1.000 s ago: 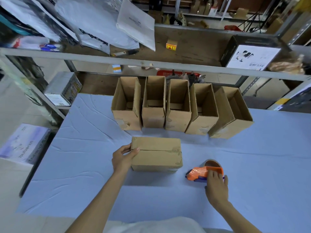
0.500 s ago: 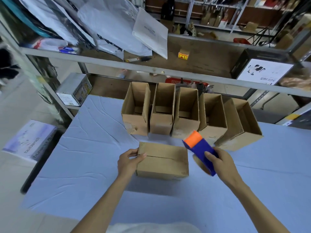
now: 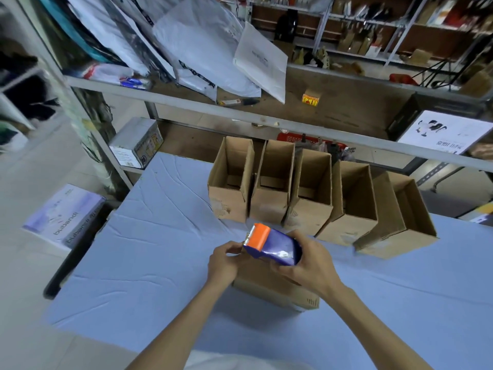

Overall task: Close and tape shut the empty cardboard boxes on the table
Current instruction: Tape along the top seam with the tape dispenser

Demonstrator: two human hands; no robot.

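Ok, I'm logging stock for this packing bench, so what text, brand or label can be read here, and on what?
"bubandi", printed twice on the lavender box left of the table; last letter unsure.
Small yellow-red box on the shelf: blurred.
White sign at right: characters blurred.
White carton: labels too small.
White bag: print too small.

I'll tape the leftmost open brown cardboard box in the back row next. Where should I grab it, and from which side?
On the leftmost open brown cardboard box, pinch the left wall's top rim, coming from above-left. The box stands upright with its top open and that side free; its right side sits against the neighbouring open box.
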